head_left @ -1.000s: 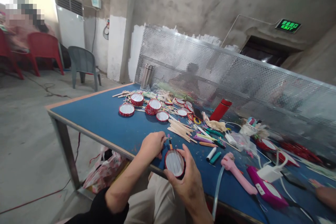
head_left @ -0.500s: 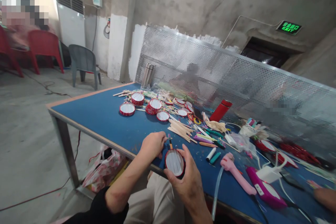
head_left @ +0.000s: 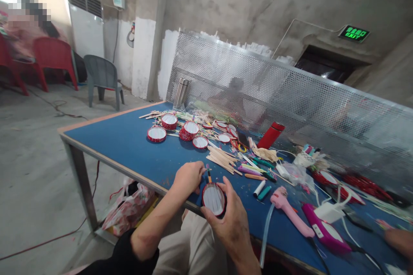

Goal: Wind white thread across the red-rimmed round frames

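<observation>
My right hand [head_left: 231, 219] grips a small round disc [head_left: 213, 200] with a red rim and a whitish, streaked face, thumb and fingers around its edge. Above the disc's top edge stands a thin stick [head_left: 209, 175] with purple, orange and dark bands; whether it is joined to the disc cannot be made out. Just left of the stick, my left hand [head_left: 189, 177] is closed with its fingers curled in, and whatever they hold is hidden. Farther back on the table lie several similar red-rimmed discs [head_left: 156, 133], some stacked.
Flat wooden sticks [head_left: 222, 160], marker pens [head_left: 259, 189] and a red bottle [head_left: 271, 135] lie or stand on the blue table [head_left: 109, 133]. To the right are a pink tool [head_left: 292, 212], a purple device [head_left: 325, 234] with cables, and another person's hand [head_left: 398, 240]. A perforated metal screen [head_left: 274, 77] stands behind.
My hands and the disc stay almost in place, with only a very slight shift. The person at the far left has moved a little.
</observation>
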A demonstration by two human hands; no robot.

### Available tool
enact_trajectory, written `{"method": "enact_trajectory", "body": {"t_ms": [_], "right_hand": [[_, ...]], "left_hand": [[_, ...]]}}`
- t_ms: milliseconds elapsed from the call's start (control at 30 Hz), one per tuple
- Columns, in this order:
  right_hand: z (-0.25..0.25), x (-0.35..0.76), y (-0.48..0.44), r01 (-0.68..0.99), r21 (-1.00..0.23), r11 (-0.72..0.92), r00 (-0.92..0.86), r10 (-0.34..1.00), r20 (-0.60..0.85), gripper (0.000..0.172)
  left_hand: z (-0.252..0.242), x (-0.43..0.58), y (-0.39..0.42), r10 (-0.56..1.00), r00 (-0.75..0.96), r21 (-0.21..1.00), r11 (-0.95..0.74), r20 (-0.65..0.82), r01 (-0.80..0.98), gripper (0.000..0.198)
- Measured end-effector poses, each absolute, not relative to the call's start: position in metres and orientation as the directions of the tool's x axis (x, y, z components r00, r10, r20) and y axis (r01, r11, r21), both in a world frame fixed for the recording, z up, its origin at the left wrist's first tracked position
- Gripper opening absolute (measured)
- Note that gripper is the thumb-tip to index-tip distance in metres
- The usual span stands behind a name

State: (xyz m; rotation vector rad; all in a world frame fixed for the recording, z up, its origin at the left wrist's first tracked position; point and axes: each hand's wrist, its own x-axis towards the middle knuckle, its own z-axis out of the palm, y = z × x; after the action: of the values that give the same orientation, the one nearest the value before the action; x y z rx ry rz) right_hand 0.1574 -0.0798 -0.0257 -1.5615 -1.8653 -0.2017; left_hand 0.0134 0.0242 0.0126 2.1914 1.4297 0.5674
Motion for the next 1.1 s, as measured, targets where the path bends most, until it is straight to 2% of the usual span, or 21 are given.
{"method": "enact_trajectory", "body": {"t_ms": [300, 633, 733, 900, 1000, 1100], "right_hand": [[-0.026, 0.156, -0.082, 0.934, -0.259, 0.246, -0.044, 0.8, 0.599, 0.083], [-0.027, 0.157, -0.08, 0.927, -0.293, 0.232, -0.027, 0.824, 0.567, 0.09], [-0.029, 0.16, -0.081, 0.894, -0.38, 0.238, 0.013, 0.834, 0.552, 0.084], [-0.024, 0.161, -0.076, 0.728, -0.659, 0.189, 0.238, 0.832, 0.501, 0.055], [-0.013, 0.157, -0.067, 0.58, -0.801, 0.147, 0.395, 0.809, 0.435, 0.057], [-0.002, 0.155, -0.055, 0.443, -0.883, 0.155, 0.464, 0.803, 0.374, 0.06]], "left_hand": [[0.01, 0.014, 0.026, 0.921, 0.379, 0.594, -0.354, 0.089, 0.722, 0.027], [0.011, 0.014, 0.025, 0.924, 0.368, 0.588, -0.354, 0.102, 0.727, 0.025], [0.012, 0.014, 0.024, 0.924, 0.368, 0.587, -0.355, 0.103, 0.727, 0.026], [0.015, 0.013, 0.022, 0.921, 0.375, 0.588, -0.36, 0.102, 0.724, 0.027], [0.015, 0.013, 0.022, 0.922, 0.374, 0.582, -0.357, 0.097, 0.73, 0.026], [0.014, 0.014, 0.022, 0.922, 0.377, 0.574, -0.358, 0.091, 0.736, 0.025]]}}
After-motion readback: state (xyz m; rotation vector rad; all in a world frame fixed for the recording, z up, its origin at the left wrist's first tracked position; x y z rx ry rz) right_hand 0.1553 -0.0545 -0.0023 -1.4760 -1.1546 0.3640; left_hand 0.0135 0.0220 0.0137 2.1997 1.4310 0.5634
